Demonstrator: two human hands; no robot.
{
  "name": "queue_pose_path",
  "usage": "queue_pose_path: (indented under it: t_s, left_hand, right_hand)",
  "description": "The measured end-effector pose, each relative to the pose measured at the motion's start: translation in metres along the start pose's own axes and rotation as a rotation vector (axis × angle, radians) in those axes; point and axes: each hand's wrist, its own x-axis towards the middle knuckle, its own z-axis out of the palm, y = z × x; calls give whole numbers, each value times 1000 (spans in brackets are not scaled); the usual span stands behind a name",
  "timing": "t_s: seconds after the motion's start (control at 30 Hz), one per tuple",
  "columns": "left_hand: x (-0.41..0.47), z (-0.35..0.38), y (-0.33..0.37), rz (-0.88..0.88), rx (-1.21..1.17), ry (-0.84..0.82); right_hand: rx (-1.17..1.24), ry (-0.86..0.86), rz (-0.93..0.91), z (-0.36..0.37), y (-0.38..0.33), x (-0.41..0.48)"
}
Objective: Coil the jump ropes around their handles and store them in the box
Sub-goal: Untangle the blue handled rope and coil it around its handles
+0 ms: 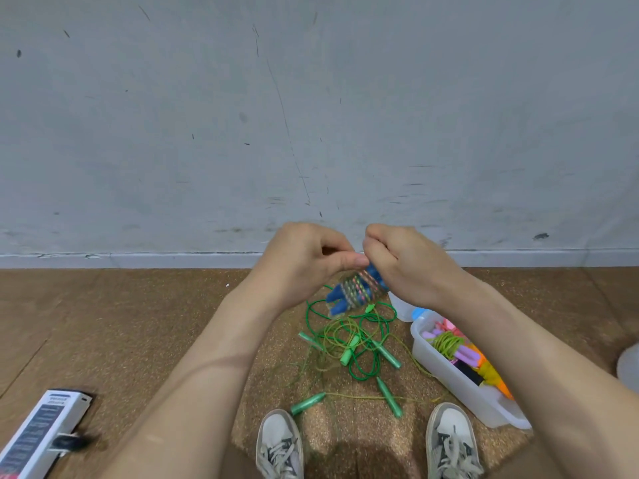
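Just below the middle of the frame, both hands hold a blue-handled jump rope (358,290) in the air, its 2 blue handles side by side with multicoloured cord wound around them. The right hand (404,261) curls its fingers over the upper end of the handles. The left hand (307,257) has its fingers curled and its thumb pressed toward the same end; the exact contact is hidden.

Below the bundle, loose green jump ropes (349,344) lie tangled on the brown floor (138,323), their green handles scattered. At the lower right stands a clear plastic box (449,378) holding coiled ropes in purple, orange and yellow-green. 2 white sneakers (280,440) show at the bottom edge, and a white carton (38,433) lies at the lower left.
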Motion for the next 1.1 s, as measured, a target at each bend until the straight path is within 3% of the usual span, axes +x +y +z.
queue_pose_path:
  t_s: [0.13,0.37,0.47,0.6,0.67,0.73,0.83,0.93,1.1]
  left_hand:
    - [0,2,1,-97,-301,-86]
    - [0,16,1,-283,-715,-207]
    - [1,32,4,-425,-816,-156]
    - [-2,54,4,-410,-601,-183]
    - [-2,57,8,-372,-467,-103]
    - [-4,61,10,-152,-153,-49]
    - [-10,60,12,96,274,-123]
    - [-9,52,17,266,546,-17]
    - [-7,47,23,436,521,18]
  right_hand:
    - [357,-71,49,-3,-3,-2]
    - [590,-145,195,-11,-19,-12]
    - [802,-23,353,-11,-22,-12]
    - [1024,264,589,-8,-16,-5]
    - [988,386,654,-9,-8,-2]
    - [907,503,707,-10,7,5]
    - [460,587,610,-12,27,8]
    - [101,492,450,-10,32,2]
    - [-87,210,450,-8,32,1]
